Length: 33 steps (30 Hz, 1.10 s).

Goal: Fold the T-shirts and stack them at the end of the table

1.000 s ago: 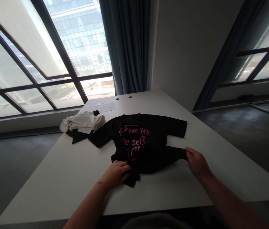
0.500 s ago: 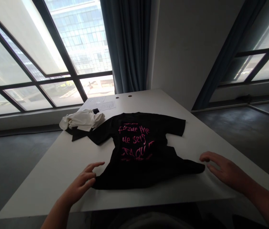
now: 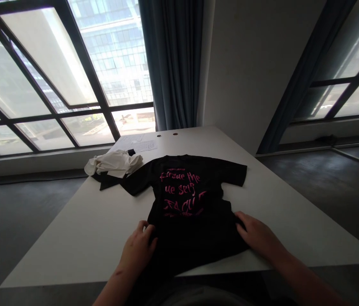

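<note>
A black T-shirt [image 3: 192,233] with pink lettering lies spread on the white table [image 3: 71,238], its neck toward the window and its lower part reaching the near edge. My left hand [image 3: 139,244] grips the shirt's left side with bent fingers. On the right side, my right hand [image 3: 254,231] pinches the fabric, the fingertips partly hidden by it. The shirt's left sleeve runs toward a crumpled white cloth [image 3: 112,163] that lies with some black fabric.
Papers [image 3: 144,145] lie at the far left of the table, near two round holes in its top. Behind stand a dark blue curtain [image 3: 176,63], windows and a grey wall.
Both hands have moved inward and closed on the shirt's sides. The lower part of the shirt has been drawn in and nearer to me. The view has tilted slightly.
</note>
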{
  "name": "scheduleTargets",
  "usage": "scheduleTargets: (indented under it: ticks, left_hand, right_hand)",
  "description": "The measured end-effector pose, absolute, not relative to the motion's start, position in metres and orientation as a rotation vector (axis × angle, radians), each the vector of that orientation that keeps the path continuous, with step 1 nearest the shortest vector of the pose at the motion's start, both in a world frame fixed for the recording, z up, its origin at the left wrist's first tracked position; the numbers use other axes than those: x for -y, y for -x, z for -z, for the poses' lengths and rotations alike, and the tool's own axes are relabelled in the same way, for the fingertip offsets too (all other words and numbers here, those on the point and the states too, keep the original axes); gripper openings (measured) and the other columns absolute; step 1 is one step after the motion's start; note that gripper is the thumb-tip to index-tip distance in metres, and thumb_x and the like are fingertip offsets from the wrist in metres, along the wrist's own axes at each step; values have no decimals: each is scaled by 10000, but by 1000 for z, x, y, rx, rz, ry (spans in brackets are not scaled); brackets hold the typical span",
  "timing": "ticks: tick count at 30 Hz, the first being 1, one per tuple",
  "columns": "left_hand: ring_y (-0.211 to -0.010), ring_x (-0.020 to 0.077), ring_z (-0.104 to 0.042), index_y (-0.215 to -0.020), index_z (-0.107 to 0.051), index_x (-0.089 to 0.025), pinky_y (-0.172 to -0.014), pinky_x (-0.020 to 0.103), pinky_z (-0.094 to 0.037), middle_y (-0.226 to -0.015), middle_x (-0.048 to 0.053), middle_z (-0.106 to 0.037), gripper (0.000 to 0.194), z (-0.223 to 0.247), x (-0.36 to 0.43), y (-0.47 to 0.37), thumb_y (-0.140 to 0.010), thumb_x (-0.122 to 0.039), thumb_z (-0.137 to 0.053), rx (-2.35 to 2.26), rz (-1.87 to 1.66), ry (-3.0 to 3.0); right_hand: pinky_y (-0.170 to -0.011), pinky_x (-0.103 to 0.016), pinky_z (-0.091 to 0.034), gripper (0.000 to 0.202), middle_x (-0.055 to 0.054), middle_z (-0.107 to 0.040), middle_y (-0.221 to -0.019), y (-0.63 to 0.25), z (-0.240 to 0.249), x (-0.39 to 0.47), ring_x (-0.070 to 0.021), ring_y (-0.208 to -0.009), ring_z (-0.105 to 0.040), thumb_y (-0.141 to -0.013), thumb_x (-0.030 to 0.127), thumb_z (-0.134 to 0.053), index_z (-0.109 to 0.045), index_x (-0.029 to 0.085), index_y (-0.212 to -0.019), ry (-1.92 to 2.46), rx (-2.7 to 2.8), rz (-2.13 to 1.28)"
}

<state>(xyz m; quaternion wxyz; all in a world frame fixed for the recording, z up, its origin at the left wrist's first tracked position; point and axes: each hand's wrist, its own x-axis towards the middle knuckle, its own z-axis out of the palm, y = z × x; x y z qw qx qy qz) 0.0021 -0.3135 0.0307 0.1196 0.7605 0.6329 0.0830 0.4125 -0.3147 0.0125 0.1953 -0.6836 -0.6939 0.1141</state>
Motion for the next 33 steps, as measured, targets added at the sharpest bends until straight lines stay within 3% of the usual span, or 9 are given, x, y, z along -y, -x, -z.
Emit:
scheduleTargets:
  ticks: [5,7,11,14,17,22,25,28,33]
  left_hand:
    - [-1042,209,-678,-1146,-547,-263,-881,293,-461,-1128,41,-702,276,-41,311,22,-895,-150,-530,-1927,-239,-2006]
    - [-970,210,-690,-1142,-526,-260,-831,292,-455,-1041,36,-722,240,-51,310,34,-918,-179,-497,-1995,-203,-1936]
    - [-808,212,-687,-1096,-519,-255,-710,296,-428,-855,12,-722,157,-63,314,62,-965,-259,-432,-2040,24,-1800]
    - [-879,232,-697,-990,-562,-248,-709,308,-424,-929,34,-743,102,-63,320,75,-946,-282,-476,-1977,252,-1817]
    - [-917,257,-700,-950,-578,-246,-709,327,-427,-977,53,-746,111,-63,322,73,-950,-314,-490,-2039,317,-1875]
    - [-979,236,-676,-993,-597,-253,-849,350,-477,-1030,48,-712,169,-62,306,36,-987,-366,-471,-2044,-88,-2113]
    - [-1147,240,-620,-1071,-651,-253,-1017,366,-458,-1223,68,-668,177,-52,286,13,-951,-320,-540,-1806,-253,-2372]
    - [-1317,258,-536,-1242,-665,-281,-1126,389,-411,-1415,64,-588,337,-38,259,-2,-911,-314,-611,-1631,-251,-2482]
    - [-1486,305,-381,-1507,-512,-314,-1201,460,-338,-1610,85,-425,572,-20,211,-12,-959,-464,-575,-1750,-129,-2419]
  right_hand:
    - [-729,-346,-521,216,-76,-732,-932,-455,-30,305,-258,-823,-719,-811,358,-513,-512,255,-1001,2006,1419,-371]
    - [-652,-328,-506,223,-49,-725,-869,-477,-37,302,-228,-691,-688,-783,356,-509,-497,263,-985,2009,1315,-492]
    - [-516,-286,-416,139,22,-637,-622,-512,-40,308,-184,-502,-569,-733,310,-526,-535,273,-867,2026,1459,-937]
    - [-534,-285,-393,34,7,-622,-577,-521,-35,315,-195,-544,-596,-712,270,-595,-591,265,-745,2212,1680,-1003]
    - [-613,-307,-426,77,-35,-693,-709,-514,-33,315,-226,-685,-664,-782,275,-598,-667,259,-751,2318,1929,-700]
    - [-884,-381,-495,249,-111,-718,-1035,-467,-31,291,-274,-965,-677,-890,317,-543,-741,215,-1001,2085,2108,-185]
    - [-1027,-384,-461,355,-137,-682,-1216,-434,-22,259,-279,-1118,-634,-922,334,-546,-719,182,-1192,1887,2196,-150]
    - [-1102,-378,-419,425,-142,-642,-1330,-420,-10,213,-274,-1212,-601,-967,332,-511,-656,175,-1334,1858,2186,-145]
    - [-1142,-388,-387,538,-172,-529,-1501,-446,3,141,-278,-1355,-525,-1000,250,-416,-495,148,-1523,2158,1962,-157]
